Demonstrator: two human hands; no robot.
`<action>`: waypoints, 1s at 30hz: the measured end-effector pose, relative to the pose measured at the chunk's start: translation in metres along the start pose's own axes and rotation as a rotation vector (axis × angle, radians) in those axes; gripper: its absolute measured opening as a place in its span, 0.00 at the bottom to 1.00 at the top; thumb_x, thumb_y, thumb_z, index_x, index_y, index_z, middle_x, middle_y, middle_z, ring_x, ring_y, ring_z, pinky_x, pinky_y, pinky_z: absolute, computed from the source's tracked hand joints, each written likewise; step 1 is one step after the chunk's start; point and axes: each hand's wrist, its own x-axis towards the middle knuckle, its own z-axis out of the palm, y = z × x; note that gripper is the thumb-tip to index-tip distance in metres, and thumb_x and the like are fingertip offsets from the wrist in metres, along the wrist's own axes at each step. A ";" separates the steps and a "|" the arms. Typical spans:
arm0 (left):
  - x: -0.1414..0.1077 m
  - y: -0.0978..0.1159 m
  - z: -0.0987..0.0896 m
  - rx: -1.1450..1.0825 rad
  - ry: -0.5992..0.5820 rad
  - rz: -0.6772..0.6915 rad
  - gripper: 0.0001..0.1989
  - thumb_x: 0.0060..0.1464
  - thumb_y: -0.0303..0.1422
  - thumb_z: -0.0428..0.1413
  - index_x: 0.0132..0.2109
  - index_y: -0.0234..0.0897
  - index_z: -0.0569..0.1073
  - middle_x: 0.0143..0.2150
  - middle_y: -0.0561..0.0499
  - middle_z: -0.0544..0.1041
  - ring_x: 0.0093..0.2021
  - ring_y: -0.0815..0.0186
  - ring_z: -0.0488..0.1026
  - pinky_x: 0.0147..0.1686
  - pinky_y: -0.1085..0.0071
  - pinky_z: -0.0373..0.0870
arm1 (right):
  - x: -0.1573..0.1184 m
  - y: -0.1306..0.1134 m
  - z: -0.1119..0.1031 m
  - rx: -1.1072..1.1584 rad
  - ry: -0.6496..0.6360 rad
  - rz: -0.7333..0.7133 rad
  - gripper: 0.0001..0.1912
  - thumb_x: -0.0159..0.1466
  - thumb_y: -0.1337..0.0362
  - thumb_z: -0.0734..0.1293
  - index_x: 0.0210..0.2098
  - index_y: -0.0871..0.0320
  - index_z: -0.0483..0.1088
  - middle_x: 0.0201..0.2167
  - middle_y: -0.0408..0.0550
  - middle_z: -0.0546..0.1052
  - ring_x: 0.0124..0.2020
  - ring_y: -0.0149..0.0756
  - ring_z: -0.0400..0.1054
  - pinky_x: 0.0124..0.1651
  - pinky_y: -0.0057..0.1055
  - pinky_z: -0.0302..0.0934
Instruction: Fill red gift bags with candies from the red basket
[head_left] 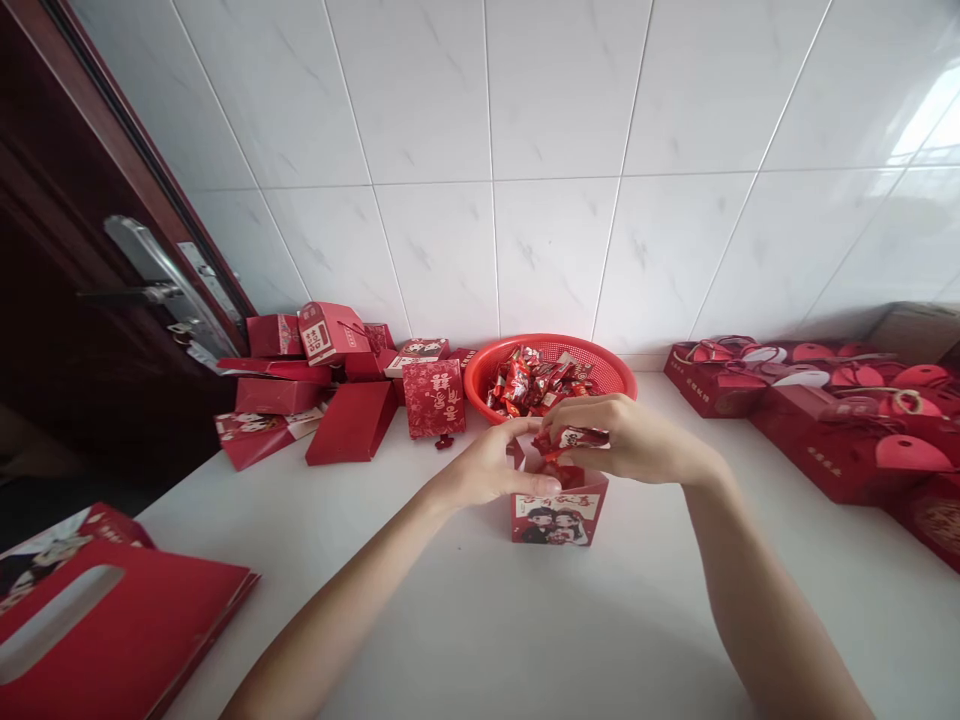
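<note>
A small red gift box [559, 518] with a cartoon couple printed on its front stands upright on the white table, its top open. My left hand [499, 465] grips the box by its left rim, thumb over the front edge. Above the opening, my right hand [619, 440] pinches wrapped candies [583, 437] in red and white wrappers. More red shows inside the box, partly hidden by my fingers. Just behind stands a red plastic basket [626, 375] holding many wrapped candies [529, 380].
Red boxes [349, 425] are heaped at the back left, beside a patterned red box [435, 398]. Rows of red boxes [825, 440] with cords stand on the right. A red carrier with a cut-out handle [165, 610] lies front left. A tiled wall [555, 240] rises behind; a door handle [165, 270] is far left.
</note>
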 end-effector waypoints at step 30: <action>0.002 -0.003 -0.002 0.080 0.030 0.043 0.38 0.42 0.39 0.72 0.62 0.45 0.72 0.63 0.49 0.73 0.64 0.49 0.67 0.62 0.61 0.64 | 0.004 0.004 0.006 0.156 0.072 0.249 0.15 0.67 0.52 0.66 0.32 0.58 0.69 0.23 0.40 0.65 0.24 0.29 0.55 0.26 0.29 0.48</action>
